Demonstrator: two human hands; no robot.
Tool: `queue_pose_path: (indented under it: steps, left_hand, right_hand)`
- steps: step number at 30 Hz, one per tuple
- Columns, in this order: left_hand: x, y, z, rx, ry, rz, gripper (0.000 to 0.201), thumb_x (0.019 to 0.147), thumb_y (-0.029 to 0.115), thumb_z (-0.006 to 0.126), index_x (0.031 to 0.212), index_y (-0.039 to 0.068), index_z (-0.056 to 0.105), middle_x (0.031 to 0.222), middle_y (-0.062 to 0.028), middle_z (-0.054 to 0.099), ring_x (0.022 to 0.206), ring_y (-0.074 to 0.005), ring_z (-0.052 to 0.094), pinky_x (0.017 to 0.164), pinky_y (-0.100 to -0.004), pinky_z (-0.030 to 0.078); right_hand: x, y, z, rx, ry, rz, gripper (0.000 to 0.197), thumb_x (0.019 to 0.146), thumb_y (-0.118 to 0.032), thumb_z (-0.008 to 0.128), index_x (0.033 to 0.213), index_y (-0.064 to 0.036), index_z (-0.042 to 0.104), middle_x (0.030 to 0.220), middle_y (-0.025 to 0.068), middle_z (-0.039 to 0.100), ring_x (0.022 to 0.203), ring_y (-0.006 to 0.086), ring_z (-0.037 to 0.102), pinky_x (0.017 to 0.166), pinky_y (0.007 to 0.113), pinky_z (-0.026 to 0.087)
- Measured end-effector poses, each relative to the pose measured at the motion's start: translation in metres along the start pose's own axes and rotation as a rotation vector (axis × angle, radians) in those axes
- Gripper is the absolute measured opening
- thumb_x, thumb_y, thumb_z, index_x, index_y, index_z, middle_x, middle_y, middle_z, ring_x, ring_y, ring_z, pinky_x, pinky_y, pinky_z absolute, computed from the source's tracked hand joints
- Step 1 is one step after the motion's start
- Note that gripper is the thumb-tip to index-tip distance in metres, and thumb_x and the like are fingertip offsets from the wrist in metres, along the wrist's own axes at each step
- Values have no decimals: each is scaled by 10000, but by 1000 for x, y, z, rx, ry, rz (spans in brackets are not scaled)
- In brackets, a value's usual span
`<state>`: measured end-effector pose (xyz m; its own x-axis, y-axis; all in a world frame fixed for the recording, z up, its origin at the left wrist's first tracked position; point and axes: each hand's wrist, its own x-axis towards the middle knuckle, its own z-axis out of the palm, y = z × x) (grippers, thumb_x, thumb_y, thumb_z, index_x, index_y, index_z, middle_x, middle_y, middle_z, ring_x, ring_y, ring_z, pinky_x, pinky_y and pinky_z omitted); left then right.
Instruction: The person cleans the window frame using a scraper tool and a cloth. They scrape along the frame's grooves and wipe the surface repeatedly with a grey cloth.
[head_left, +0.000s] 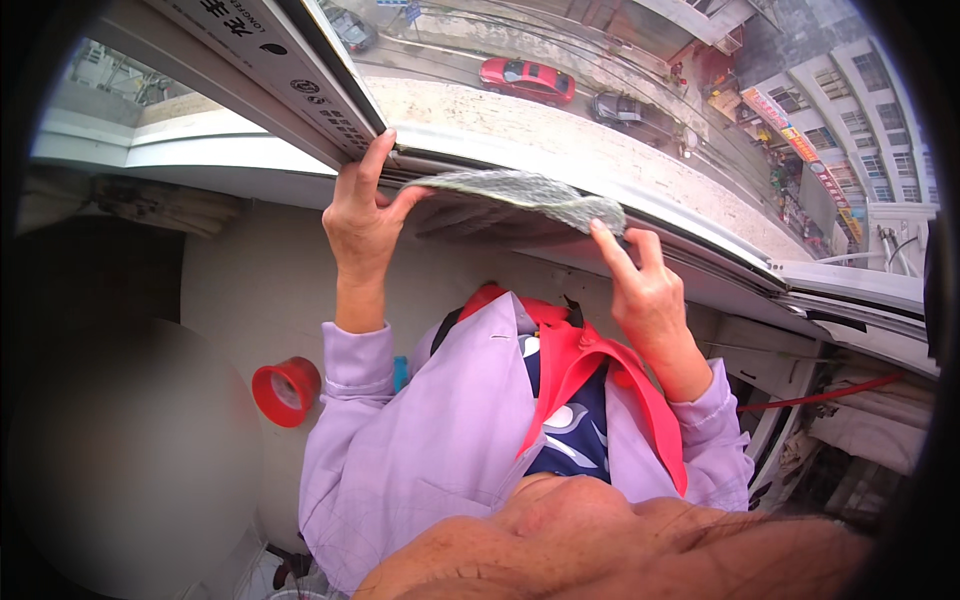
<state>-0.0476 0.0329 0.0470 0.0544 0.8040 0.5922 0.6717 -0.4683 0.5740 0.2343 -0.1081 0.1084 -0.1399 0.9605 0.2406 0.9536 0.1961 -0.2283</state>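
A grey, textured cloth (520, 190) stretches along the window track (690, 245) between my two hands. My left hand (362, 220) is at the cloth's left end, its thumb against the edge and its index finger raised onto the white window frame (300, 85). How firmly the left fingers grip the cloth is partly hidden. At the other end, my right hand (648, 290) pinches the cloth's rounded corner, fingers bent. The middle of the cloth arches up, and its lower side hangs blurred below the sill.
A red bucket (285, 390) stands beside my left sleeve. Beyond the open window, a ledge (480, 110) borders a drop to a street with a red car (527, 80). Folded fabrics (870, 430) and a red rod (820, 394) are at the right. A blurred pale shape covers the lower left.
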Motion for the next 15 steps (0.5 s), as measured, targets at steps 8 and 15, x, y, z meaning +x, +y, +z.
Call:
queue_pose_path:
  steps: [8, 15]
  left_hand:
    - [10, 0, 8, 22, 164, 141, 383, 781, 279, 785, 1124, 141, 689, 806, -35, 606, 623, -176, 561, 533, -299, 484]
    - [25, 5, 26, 181, 419, 243, 169, 801, 71, 776, 944, 109, 694, 794, -40, 588, 679, -202, 606, 564, -317, 515]
  right_hand:
    - [-2, 1, -2, -13, 19, 1, 673, 705, 65, 542, 1333, -174, 569, 1080, 194, 561, 710, 320, 657, 567, 402, 551]
    - [16, -1, 24, 8, 80, -92, 598, 756, -23, 577, 1336, -166, 554, 1052, 191, 539, 681, 258, 647, 556, 361, 556]
